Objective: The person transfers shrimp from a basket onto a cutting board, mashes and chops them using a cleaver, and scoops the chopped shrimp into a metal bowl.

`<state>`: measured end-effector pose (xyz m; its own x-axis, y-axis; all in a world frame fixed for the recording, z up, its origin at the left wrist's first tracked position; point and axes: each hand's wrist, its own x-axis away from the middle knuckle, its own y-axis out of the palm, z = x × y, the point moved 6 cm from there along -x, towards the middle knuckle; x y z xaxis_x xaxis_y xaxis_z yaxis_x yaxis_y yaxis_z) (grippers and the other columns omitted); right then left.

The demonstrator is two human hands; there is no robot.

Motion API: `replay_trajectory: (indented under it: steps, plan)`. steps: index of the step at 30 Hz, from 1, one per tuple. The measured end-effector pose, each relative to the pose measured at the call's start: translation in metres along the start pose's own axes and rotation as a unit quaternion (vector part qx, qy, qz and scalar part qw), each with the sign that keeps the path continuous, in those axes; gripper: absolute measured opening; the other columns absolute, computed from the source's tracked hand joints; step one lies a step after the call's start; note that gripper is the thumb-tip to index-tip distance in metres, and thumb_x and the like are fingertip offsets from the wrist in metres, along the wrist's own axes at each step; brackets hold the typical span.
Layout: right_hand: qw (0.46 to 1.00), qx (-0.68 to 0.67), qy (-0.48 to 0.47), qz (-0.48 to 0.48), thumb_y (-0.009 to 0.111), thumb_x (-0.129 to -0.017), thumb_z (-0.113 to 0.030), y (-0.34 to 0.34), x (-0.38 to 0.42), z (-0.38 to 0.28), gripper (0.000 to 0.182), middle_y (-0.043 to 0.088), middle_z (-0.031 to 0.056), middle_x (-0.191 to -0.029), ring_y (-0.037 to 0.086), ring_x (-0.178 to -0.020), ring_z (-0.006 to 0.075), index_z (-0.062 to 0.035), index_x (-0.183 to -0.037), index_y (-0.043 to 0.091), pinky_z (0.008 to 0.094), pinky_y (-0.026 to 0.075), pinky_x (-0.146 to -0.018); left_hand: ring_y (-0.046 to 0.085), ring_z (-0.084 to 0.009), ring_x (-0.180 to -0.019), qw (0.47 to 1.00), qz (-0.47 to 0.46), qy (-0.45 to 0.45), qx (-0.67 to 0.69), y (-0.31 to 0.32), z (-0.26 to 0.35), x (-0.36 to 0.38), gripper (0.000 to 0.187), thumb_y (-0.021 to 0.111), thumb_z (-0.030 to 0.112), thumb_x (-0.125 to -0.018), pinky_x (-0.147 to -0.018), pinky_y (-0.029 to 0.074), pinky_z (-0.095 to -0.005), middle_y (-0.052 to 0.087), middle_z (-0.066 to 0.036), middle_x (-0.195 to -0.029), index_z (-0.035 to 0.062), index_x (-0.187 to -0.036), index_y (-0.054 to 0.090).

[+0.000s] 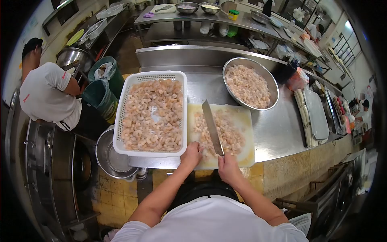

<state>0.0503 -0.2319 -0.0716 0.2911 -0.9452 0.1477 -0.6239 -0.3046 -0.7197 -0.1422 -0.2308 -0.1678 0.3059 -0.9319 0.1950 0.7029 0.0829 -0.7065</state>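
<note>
My right hand (229, 166) is closed round the handle of a large kitchen knife (212, 127). The blade points away from me, over chopped shrimp (229, 135) on a pale cutting board (248, 121). At the board's near left edge is my left hand (192, 154), fingers curled inward; whatever they hold, if anything, is hidden. Just left of the board stands a white perforated basket (183, 113) of peeled shrimp (141, 107), its near right corner close to my left hand. Beyond the board's right side, a steel bowl (275, 90) holds a heap of chopped shrimp (246, 86).
The steel table (278, 133) carries stacked trays (315, 115) at its right end. A steel pot (113, 161) sits below the basket's left corner. Left of the table are green bins (96, 94) and a co-worker (50, 92). Another steel counter (161, 18) runs behind.
</note>
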Motion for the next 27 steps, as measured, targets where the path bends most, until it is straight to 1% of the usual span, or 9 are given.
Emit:
replay_trajectory:
  steps: [2, 5, 9, 11, 13, 17, 20, 23, 27]
  plan:
    - [0.999, 0.026, -0.024, 0.007, 0.06, -0.106, -0.022, 0.031, -0.007, 0.041, 0.027, 0.067, 0.0351, -0.087, 0.065, -0.084, 0.0567, 0.0039, -0.099, 0.058, 0.0625, 0.05, -0.073, 0.07, -0.0394, -0.107, 0.999, 0.021, 0.014, 0.024, 0.003, 0.006, -0.001, 0.028, 0.07, 0.027, -0.1, -0.09, 0.056, -0.0504, 0.073, -0.018, -0.113, 0.0054, -0.119, 0.072]
    - [0.999, 0.026, 0.024, -0.012, 0.06, -0.106, -0.021, 0.012, -0.008, 0.022, 0.026, 0.066, 0.0354, -0.087, 0.065, -0.084, 0.0568, 0.0041, -0.1, 0.057, 0.0624, 0.05, -0.072, 0.072, -0.0363, -0.103, 0.994, 0.037, 0.005, 0.1, 0.01, -0.004, 0.002, 0.029, 0.067, 0.022, -0.102, -0.092, 0.057, -0.0467, 0.074, -0.017, -0.114, 0.0049, -0.124, 0.071]
    - [0.999, -0.03, 0.011, -0.009, 0.059, -0.107, -0.023, -0.011, -0.001, -0.012, 0.027, 0.067, 0.0357, -0.089, 0.065, -0.084, 0.0571, 0.0041, -0.103, 0.057, 0.0623, 0.051, -0.073, 0.072, -0.0281, -0.099, 0.978, 0.042, -0.017, 0.206, 0.018, -0.027, 0.009, 0.033, 0.062, 0.017, -0.105, -0.091, 0.057, -0.0409, 0.074, -0.013, -0.114, 0.0061, -0.136, 0.063]
    - [0.998, -0.057, -0.014, 0.007, 0.058, -0.107, -0.024, -0.008, 0.003, -0.025, 0.028, 0.067, 0.0358, -0.089, 0.066, -0.085, 0.0571, 0.004, -0.103, 0.056, 0.0624, 0.051, -0.073, 0.071, -0.0239, -0.096, 0.973, 0.051, -0.015, 0.226, 0.021, -0.036, 0.014, 0.034, 0.061, 0.015, -0.106, -0.09, 0.057, -0.0378, 0.073, -0.012, -0.112, 0.0061, -0.138, 0.061]
    - [0.999, -0.021, 0.002, -0.029, 0.058, -0.107, -0.023, 0.025, -0.005, -0.007, 0.027, 0.068, 0.0361, -0.089, 0.066, -0.087, 0.0571, 0.0041, -0.105, 0.056, 0.0625, 0.051, -0.074, 0.07, -0.0211, -0.093, 0.969, 0.053, -0.01, 0.242, 0.024, -0.041, 0.015, 0.035, 0.061, 0.014, -0.106, -0.089, 0.057, -0.0358, 0.072, -0.01, -0.111, 0.0065, -0.14, 0.06]
    - [1.0, -0.003, -0.018, -0.006, 0.058, -0.107, -0.022, 0.037, -0.018, 0.003, 0.028, 0.068, 0.0365, -0.088, 0.067, -0.087, 0.0576, 0.005, -0.111, 0.057, 0.0632, 0.051, -0.075, 0.069, -0.0202, -0.093, 0.964, 0.062, 0.023, 0.257, 0.024, -0.048, 0.012, 0.036, 0.06, 0.009, -0.105, -0.087, 0.057, -0.0347, 0.072, -0.01, -0.111, 0.0044, -0.14, 0.06]
    - [0.999, -0.016, 0.025, -0.039, 0.057, -0.107, -0.022, 0.019, -0.015, -0.012, 0.03, 0.068, 0.0365, -0.088, 0.067, -0.087, 0.0577, 0.0061, -0.118, 0.057, 0.0641, 0.052, -0.076, 0.068, -0.0194, -0.092, 0.959, 0.077, 0.039, 0.271, 0.021, -0.05, 0.014, 0.036, 0.061, 0.006, -0.104, -0.087, 0.057, -0.034, 0.072, -0.01, -0.108, 0.0015, -0.139, 0.06]
    - [1.0, -0.019, 0.003, -0.018, 0.057, -0.107, -0.022, 0.013, -0.005, -0.031, 0.031, 0.069, 0.0364, -0.089, 0.067, -0.088, 0.0577, 0.0067, -0.118, 0.058, 0.0648, 0.052, -0.078, 0.068, -0.0184, -0.091, 0.952, 0.093, 0.038, 0.289, 0.025, -0.057, 0.013, 0.035, 0.061, 0.005, -0.103, -0.087, 0.057, -0.0334, 0.071, -0.01, -0.106, -0.0007, -0.138, 0.061]
    - [1.0, 0.018, -0.005, -0.024, 0.056, -0.107, -0.022, 0.048, -0.015, 0.001, 0.029, 0.069, 0.0357, -0.088, 0.067, -0.086, 0.0573, 0.0061, -0.114, 0.057, 0.0646, 0.052, -0.077, 0.068, -0.0176, -0.092, 0.945, 0.1, 0.036, 0.31, 0.03, -0.062, 0.009, 0.035, 0.061, 0.005, -0.103, -0.087, 0.057, -0.0328, 0.071, -0.011, -0.107, -0.0009, -0.137, 0.062]
